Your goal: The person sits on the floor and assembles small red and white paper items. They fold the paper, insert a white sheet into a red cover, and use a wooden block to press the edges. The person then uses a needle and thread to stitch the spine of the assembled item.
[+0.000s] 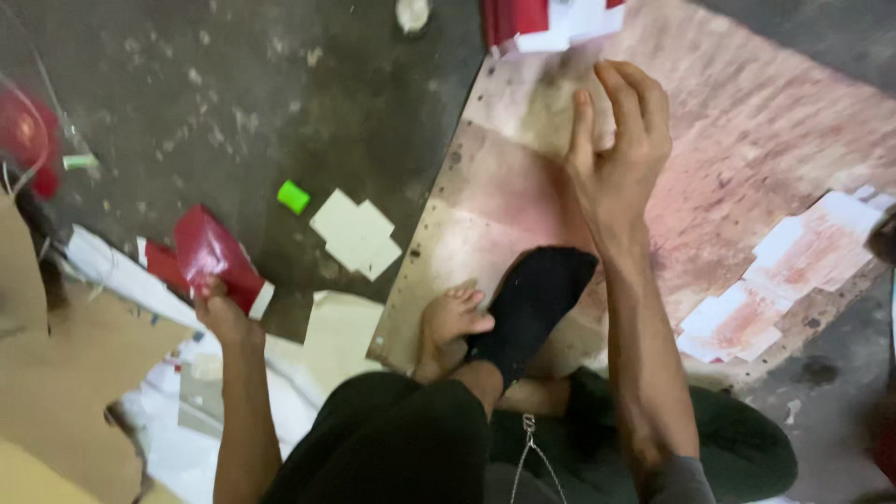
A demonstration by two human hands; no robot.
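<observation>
My left hand (222,313) grips a glossy red folded paper piece (217,252) with a white edge, low at the left, above a pile of white and red sheets (121,280). My right hand (618,140) is raised over a large stained board (747,140) on the floor, fingers together and slightly curled, holding nothing that I can see. Just beyond its fingertips lies a red and white folded carton piece (546,23) at the top edge. My crossed legs, a bare foot (448,322) and a black-socked foot (532,299) rest on the board's near edge.
Pale paper squares (355,233) and a small green cap (293,197) lie on the dark concrete floor. White and pink paper pieces (793,271) sit at the board's right. Brown cardboard (65,392) fills the lower left. A red round object (26,135) is at the far left.
</observation>
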